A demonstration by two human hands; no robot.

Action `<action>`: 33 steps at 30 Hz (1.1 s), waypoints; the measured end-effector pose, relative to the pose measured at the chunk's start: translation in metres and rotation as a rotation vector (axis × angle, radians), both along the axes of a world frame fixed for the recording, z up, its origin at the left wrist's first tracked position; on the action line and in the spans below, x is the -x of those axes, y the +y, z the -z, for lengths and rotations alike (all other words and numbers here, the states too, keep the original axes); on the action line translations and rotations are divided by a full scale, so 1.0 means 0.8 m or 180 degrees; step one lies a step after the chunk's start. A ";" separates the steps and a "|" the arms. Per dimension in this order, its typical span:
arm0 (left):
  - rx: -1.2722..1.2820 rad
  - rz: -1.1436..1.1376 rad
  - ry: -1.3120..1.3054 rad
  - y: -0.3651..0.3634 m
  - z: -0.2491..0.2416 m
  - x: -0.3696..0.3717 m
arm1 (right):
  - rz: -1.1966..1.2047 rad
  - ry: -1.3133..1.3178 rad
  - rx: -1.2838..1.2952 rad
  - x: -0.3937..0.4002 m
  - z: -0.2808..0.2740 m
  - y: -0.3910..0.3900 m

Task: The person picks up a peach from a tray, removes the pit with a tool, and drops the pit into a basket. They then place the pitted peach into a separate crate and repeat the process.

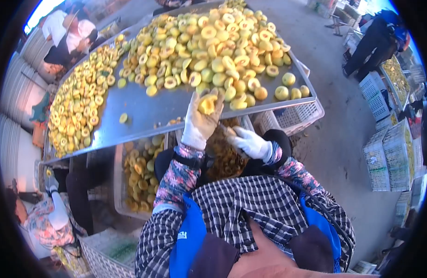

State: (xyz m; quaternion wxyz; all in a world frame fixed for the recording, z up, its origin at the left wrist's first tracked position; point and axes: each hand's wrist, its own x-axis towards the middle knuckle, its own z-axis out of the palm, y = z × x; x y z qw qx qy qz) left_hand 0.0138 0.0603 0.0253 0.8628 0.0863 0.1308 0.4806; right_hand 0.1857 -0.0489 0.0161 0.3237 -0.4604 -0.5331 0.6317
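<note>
My left hand (199, 121), in a white glove with stained fingers, is closed around a yellow apricot (207, 104) with its cut flesh facing up. It is at the near edge of the metal table (144, 109). Lower and to the right, my right hand (253, 143), also gloved, has its fingers pressed together. Something slim seems to stick out from them toward the left hand, too small to make out. A large heap of whole and halved apricots (218, 44) lies on the table just beyond my hands.
More apricot halves (77, 109) cover the table's left side. Beneath it stand a crate of apricots (141, 178) and a white crate (292, 118). Pieces (218, 160) lie below my hands. Stacked crates (391, 157) are at right. Other people sit at left; one person (373, 41) stands far right.
</note>
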 end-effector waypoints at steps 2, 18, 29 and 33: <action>0.0245 -0.0072 0.0068 -0.003 -0.001 0.000 | 0.0075 -0.0139 -0.0085 0.002 -0.011 0.004; -0.2496 -0.2104 0.6700 -0.012 0.010 0.252 | 0.0045 -0.1194 -0.0441 -0.024 0.041 -0.008; -0.3547 0.1155 0.6982 0.134 0.049 -0.050 | -0.0101 -0.1286 -0.0488 -0.022 0.039 -0.023; -0.3431 0.0988 0.6472 0.136 0.047 -0.050 | 0.0002 -0.1133 -0.0497 -0.022 0.057 -0.028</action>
